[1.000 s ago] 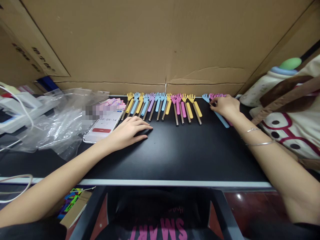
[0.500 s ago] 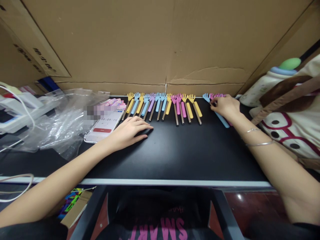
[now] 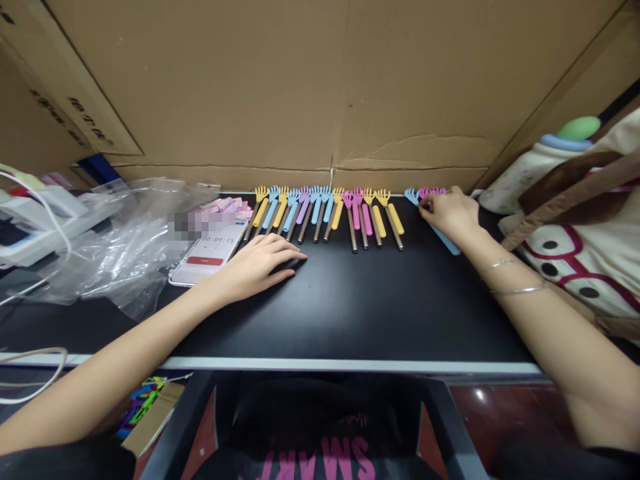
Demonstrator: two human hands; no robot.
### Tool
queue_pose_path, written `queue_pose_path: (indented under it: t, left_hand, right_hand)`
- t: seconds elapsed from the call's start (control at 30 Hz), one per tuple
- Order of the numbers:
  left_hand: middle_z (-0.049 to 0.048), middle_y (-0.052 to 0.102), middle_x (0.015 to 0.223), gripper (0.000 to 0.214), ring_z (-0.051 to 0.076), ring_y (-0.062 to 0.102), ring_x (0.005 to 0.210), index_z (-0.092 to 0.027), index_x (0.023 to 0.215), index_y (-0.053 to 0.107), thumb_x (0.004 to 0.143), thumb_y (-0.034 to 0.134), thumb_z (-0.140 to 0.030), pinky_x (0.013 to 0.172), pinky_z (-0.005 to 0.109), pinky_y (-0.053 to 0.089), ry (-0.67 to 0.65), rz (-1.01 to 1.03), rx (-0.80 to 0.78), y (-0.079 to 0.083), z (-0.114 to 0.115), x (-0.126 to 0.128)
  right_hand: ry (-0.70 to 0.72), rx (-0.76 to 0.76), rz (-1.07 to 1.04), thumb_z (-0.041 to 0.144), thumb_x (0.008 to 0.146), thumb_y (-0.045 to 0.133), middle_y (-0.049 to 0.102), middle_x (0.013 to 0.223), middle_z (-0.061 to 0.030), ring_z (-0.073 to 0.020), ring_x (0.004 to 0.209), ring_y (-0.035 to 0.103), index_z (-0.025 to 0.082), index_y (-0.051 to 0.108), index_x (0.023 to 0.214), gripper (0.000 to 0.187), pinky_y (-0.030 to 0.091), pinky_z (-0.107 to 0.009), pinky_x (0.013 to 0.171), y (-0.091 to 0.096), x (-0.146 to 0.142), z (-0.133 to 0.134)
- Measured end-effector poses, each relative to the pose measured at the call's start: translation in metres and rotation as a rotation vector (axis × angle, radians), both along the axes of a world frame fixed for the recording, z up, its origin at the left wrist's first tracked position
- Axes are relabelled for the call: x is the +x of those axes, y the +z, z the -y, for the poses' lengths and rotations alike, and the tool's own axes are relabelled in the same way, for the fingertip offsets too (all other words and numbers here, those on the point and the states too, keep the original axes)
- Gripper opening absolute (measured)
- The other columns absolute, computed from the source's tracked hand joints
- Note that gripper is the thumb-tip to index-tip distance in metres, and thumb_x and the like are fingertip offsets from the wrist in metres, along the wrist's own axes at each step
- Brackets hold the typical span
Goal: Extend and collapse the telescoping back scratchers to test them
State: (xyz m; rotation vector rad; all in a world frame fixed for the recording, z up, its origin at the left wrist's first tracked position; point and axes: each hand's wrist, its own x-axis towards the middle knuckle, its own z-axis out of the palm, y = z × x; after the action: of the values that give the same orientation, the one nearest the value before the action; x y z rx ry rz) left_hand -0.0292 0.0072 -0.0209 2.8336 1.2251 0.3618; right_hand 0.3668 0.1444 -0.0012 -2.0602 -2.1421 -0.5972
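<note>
R hand [image 3: 450, 212] is hiding most of the pink/blue scratchers [image 3: 450, 245], grip unclear; L hand [image 3: 260, 261] is lying flat, empty, on bench [image 3: 350, 307].

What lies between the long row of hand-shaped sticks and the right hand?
Head view: a narrow strip of bare black table, then the blue stick, whose head pokes out beside the right hand.

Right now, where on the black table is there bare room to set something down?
Free: the broad table stretch between left hand and right hand, to the front edge. Narrow gap right of the stick row. Crowded: back edge, phone and plastic bags left, tote bag right.
</note>
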Motion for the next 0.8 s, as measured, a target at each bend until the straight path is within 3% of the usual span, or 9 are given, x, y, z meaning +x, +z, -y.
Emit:
queue_pose_path:
  t: [0.1,0.23,0.37,0.8]
  left_hand:
    - [0.0059,0.059,0.122,0.034,0.022,0.048,0.114,-0.024,0.123,0.056,0.095,0.043,-0.036,0.100,0.040,0.037,-0.014,0.014,0.005,-0.001,0.000,0.000]
    - [0.0055,0.059,0.122,0.032,0.021,0.047,0.117,-0.022,0.121,0.057,0.095,0.043,-0.035,0.103,0.039,0.036,-0.023,0.018,0.025,0.000,0.000,0.001]
    - [0.0053,0.059,0.122,0.032,0.021,0.047,0.117,-0.023,0.122,0.057,0.095,0.044,-0.034,0.103,0.039,0.036,-0.029,0.011,0.031,0.000,0.000,0.000]
    - [0.0046,0.059,0.122,0.032,0.021,0.048,0.116,-0.023,0.121,0.057,0.096,0.043,-0.036,0.101,0.038,0.037,-0.014,-0.016,0.066,-0.002,0.001,0.000]
  right_hand:
    - [0.056,0.026,-0.039,0.036,0.083,0.044,0.067,0.090,-0.0114,-0.0271,0.096,0.055,0.024,0.068,0.107,0.036,0.040,-0.033,0.064,0.002,-0.011,0.006]
    - [0.145,-0.047,-0.083,0.040,0.085,0.042,0.068,0.094,-0.0077,-0.0254,0.095,0.056,0.025,0.067,0.108,0.036,0.040,-0.033,0.067,0.003,-0.033,0.015]
    - [0.141,-0.096,-0.052,0.050,0.087,0.039,0.066,0.102,-0.0103,-0.0248,0.089,0.058,0.026,0.065,0.114,0.044,0.040,-0.033,0.066,0.001,-0.048,0.021]
    - [0.134,-0.130,0.040,0.049,0.088,0.041,0.065,0.099,-0.0106,-0.0223,0.086,0.059,0.025,0.065,0.114,0.042,0.040,-0.030,0.065,0.002,-0.052,0.028]
